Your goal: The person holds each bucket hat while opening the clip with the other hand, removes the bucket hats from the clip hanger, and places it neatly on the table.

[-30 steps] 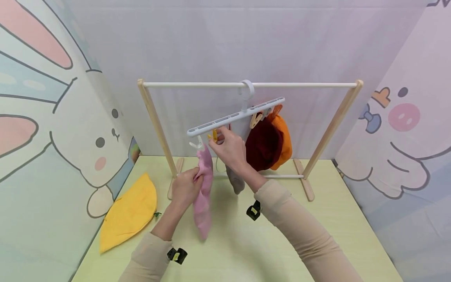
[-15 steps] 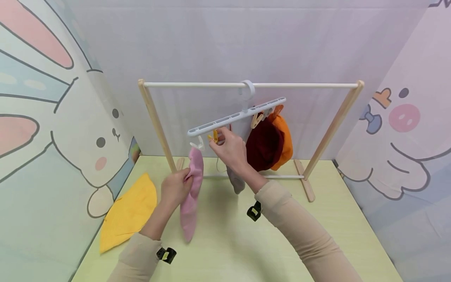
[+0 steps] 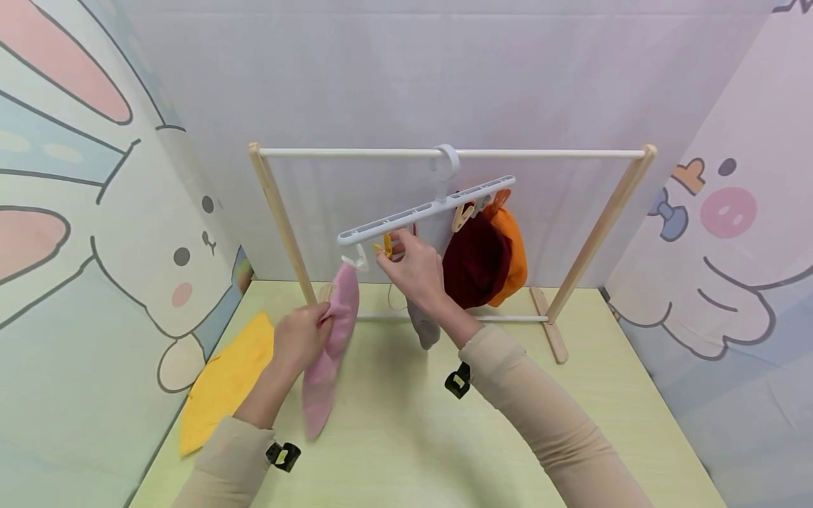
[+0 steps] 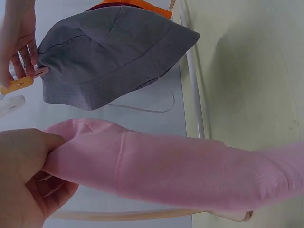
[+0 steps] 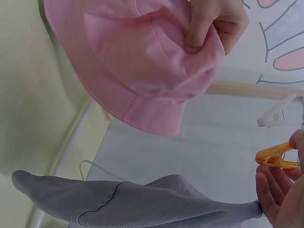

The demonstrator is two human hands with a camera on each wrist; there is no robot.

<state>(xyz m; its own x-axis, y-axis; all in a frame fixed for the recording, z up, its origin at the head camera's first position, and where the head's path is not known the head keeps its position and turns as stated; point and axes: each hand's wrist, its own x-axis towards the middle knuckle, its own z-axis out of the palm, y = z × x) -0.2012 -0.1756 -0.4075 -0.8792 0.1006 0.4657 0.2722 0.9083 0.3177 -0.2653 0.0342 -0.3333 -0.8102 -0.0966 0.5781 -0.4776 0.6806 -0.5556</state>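
Observation:
My left hand [image 3: 298,339] grips a pink bucket hat [image 3: 327,374] by its crown, just left of the hanger [image 3: 425,210]. In the right wrist view the hat's brim [image 5: 137,114] hangs free. My right hand [image 3: 416,268] pinches a yellow clothespin [image 5: 273,156] under the hanger's left half. That clothespin has no cloth in its tip. A white clothespin [image 3: 354,259] hangs at the hanger's left end, close above the pink hat. Beside the right hand a grey bucket hat [image 4: 109,57] hangs from a pink clothespin [image 4: 42,71]; the hand partly hides it in the head view.
The hanger hooks over the white bar [image 3: 356,152] of a wooden rack [image 3: 597,233]. Dark red [image 3: 476,261] and orange [image 3: 513,261] hats hang on its right half, by a beige clothespin [image 3: 462,217]. A yellow hat [image 3: 222,388] lies on the table [image 3: 508,444] at left.
My left hand has moved left with the pink hat, whose lower end has swung left. The right hand stays at the yellow clothespin.

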